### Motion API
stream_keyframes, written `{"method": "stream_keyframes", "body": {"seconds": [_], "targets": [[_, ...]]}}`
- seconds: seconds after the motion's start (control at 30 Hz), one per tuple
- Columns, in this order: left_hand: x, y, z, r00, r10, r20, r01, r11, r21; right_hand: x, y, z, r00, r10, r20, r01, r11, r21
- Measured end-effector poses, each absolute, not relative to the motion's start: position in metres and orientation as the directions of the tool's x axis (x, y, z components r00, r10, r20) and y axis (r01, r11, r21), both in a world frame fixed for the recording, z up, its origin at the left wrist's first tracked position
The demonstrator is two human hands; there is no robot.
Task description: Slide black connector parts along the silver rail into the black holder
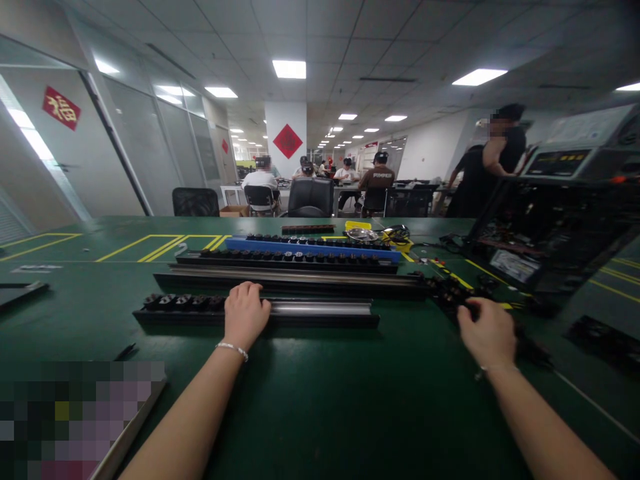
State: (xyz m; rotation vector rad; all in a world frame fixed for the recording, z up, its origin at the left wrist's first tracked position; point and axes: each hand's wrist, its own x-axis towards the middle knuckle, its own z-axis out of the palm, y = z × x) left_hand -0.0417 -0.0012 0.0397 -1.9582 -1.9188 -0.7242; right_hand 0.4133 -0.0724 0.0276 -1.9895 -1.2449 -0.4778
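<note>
We seem partway through filling the near rail (325, 309) on the worktop (350, 407), our left hand (246, 315) over it and right hand (490, 335) at the loose dark parts (447, 293), fingers (245, 289) bent, grip untellable, with picking one calling for a careful pinch.

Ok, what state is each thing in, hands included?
Left hand: on the front rail
Front rail: black parts at its left, bare at right
Long rail behind: no parts visible
Blue rail: parts along it
Black rail in front: parts along it
Right hand: curled, at loose black parts
Loose black parts: jumbled
Ceiling light: lit
</note>
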Motion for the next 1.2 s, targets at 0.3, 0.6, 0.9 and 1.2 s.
{"method": "stream_keyframes", "body": {"seconds": [0.3, 0.6, 0.9, 1.2], "targets": [[-0.064, 0.002, 0.050, -0.103, 0.944, 0.313, 0.994, 0.106, 0.009, 0.255, -0.013, 0.000, 0.240, 0.815, 0.527, 0.868, 0.063, -0.493], [-0.060, 0.001, 0.053, -0.093, 0.959, 0.267, 0.996, 0.094, 0.013, 0.256, -0.019, -0.018, 0.263, 0.810, 0.524, 0.818, 0.101, -0.566], [-0.062, 0.003, 0.053, -0.074, 0.961, 0.265, 0.997, 0.069, 0.026, 0.259, -0.015, -0.020, 0.308, 0.843, 0.442, 0.758, 0.063, -0.649], [-0.052, 0.003, 0.047, -0.017, 0.967, 0.253, 0.997, -0.002, 0.074, 0.258, -0.016, -0.018, 0.327, 0.845, 0.424, 0.742, 0.049, -0.669]]}}
